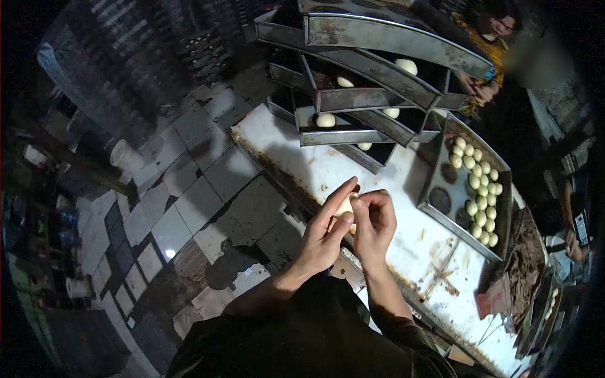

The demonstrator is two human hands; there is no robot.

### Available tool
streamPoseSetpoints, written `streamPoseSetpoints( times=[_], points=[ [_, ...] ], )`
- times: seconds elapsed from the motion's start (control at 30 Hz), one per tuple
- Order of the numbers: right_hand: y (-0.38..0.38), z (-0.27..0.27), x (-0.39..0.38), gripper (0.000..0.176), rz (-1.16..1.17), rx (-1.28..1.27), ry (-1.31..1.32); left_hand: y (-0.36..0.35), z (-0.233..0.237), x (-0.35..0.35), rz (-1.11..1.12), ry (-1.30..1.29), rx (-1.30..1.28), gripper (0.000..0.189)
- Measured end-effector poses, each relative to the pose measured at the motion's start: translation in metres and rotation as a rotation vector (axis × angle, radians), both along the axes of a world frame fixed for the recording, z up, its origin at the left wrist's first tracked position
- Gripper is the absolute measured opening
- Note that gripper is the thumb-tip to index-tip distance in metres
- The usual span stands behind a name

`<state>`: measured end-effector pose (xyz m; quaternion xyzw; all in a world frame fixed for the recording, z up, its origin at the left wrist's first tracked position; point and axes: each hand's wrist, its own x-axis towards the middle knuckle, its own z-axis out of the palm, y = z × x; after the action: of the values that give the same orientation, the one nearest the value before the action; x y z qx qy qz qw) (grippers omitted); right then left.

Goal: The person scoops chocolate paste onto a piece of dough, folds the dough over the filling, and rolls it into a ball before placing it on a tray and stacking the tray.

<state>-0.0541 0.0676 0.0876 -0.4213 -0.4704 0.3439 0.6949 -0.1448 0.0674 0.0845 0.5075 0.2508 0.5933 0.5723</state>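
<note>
Left hand [323, 239]: curled around pale dough [345, 206], clamped on it.
Right hand [376, 230]: thumb and finger closed on the same piece.
Dough: between both hands, near the table [409, 242].
Pan [463, 232]: at 2 to 3 o'clock from the hands, holding pale balls [482, 191].
Pinch: probably best light and even, so the soft skin doesn't tear.

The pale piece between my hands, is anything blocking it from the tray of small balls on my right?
Only your right hand, on that side of the pale piece, and the near tray wall; nothing else visible.
</note>
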Motion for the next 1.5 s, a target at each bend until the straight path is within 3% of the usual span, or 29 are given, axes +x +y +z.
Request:
streamPoseSetpoints(
  times=[0.03,0.07,0.17,0.23,0.3,0.37,0.43,0.47,0.5,0.6,0.63,0.73,0.77,0.83,0.9,0.97,1.0,1.03,1.1,1.13,1.23,1.3,1.37,1.4,1.43,1.47,1.5],
  points=[
    [0.006,-0.013,0.001,0.007,-0.029,0.084,-0.075,0.007,0.001,0.003,0.047,0.012,0.058,0.041],
    [0.011,-0.019,0.005,0.009,-0.115,0.224,-0.357,0.018,0.001,0.005,0.027,-0.105,-0.051,0.04],
    [0.019,-0.021,-0.005,0.015,-0.229,0.297,-0.601,0.04,0.005,-0.001,0.019,-0.327,-0.278,0.026],
    [0.041,-0.015,0.005,0.013,-0.234,0.379,-0.64,0.046,-0.007,-0.007,0.016,-0.122,-0.227,0.021],
    [0.054,-0.008,-0.005,0.014,0.006,0.147,0.146,0.038,-0.005,0.0,0.031,-0.083,-0.107,0.025],
    [0.06,-0.001,-0.002,0.016,0.072,0.046,0.087,0.048,-0.012,-0.004,0.027,-0.072,0.07,0.029],
    [0.065,-0.012,-0.012,0.015,0.132,0.138,-0.072,0.066,-0.003,-0.012,0.098,-0.004,0.216,0.034],
    [0.065,-0.015,-0.02,0.014,-0.008,0.274,-0.319,0.068,0.009,-0.016,0.087,-0.143,0.055,0.032],
    [0.06,-0.007,-0.032,0.016,-0.053,0.313,-0.388,0.073,0.018,-0.023,0.094,-0.298,-0.146,0.028],
    [0.057,0.001,-0.054,0.019,-0.174,0.354,-0.759,0.082,0.015,-0.06,0.038,-0.346,-0.303,0.019],
    [0.065,0.003,-0.058,0.017,-0.178,0.404,-0.755,0.078,0.008,-0.069,0.026,-0.309,-0.329,0.019],
    [0.075,0.011,-0.102,0.016,-0.002,0.194,0.001,0.073,0.008,-0.095,-0.005,-0.251,0.104,0.02],
    [0.076,0.012,-0.113,0.016,-0.022,0.198,-0.01,0.079,0.01,-0.108,-0.026,-0.261,0.105,0.02],
    [0.075,0.012,-0.135,0.015,-0.025,0.191,-0.365,0.093,0.013,-0.138,0.073,-0.106,0.306,0.023],
    [0.073,0.017,-0.163,0.017,-0.185,0.361,-0.65,0.1,0.022,-0.157,-0.012,-0.392,-0.04,0.024],
    [0.073,0.012,-0.182,0.023,-0.175,0.337,-0.779,0.113,0.023,-0.178,-0.11,-0.464,-0.29,0.025],
    [0.077,0.011,-0.184,0.028,-0.268,0.355,-0.912,0.115,0.018,-0.185,-0.191,-0.407,-0.343,0.026],
    [0.085,0.01,-0.184,0.02,-0.369,0.397,-0.901,0.113,0.021,-0.194,-0.245,-0.331,-0.454,0.024],
    [0.093,0.024,-0.179,0.025,-0.46,0.34,-0.814,0.099,0.014,-0.179,-0.062,-0.139,-0.094,0.025],
    [0.097,0.024,-0.183,0.024,-0.44,0.369,-0.492,0.1,0.017,-0.177,-0.088,-0.082,-0.024,0.025],
    [0.102,0.033,-0.176,0.021,-0.476,0.25,-0.27,0.113,0.025,-0.16,0.009,0.023,0.082,0.023],
    [0.102,0.031,-0.154,0.024,-0.492,0.419,-0.689,0.13,0.033,-0.146,-0.026,-0.141,-0.208,0.021],
    [0.109,0.03,-0.135,0.03,-0.488,0.427,-0.776,0.144,0.035,-0.135,-0.179,-0.226,-0.256,0.024],
    [0.112,0.032,-0.124,0.031,-0.513,0.422,-0.67,0.143,0.031,-0.127,-0.231,-0.073,-0.226,0.029],
    [0.118,0.038,-0.113,0.032,-0.537,0.422,-0.56,0.144,0.039,-0.121,-0.129,0.397,0.252,0.034],
    [0.122,0.055,-0.092,0.034,-0.586,0.435,-0.728,0.147,0.04,-0.112,-0.234,0.293,0.156,0.033],
    [0.126,0.065,-0.084,0.034,-0.619,0.438,-0.652,0.15,0.042,-0.1,-0.336,0.186,0.056,0.033]
  ],
)
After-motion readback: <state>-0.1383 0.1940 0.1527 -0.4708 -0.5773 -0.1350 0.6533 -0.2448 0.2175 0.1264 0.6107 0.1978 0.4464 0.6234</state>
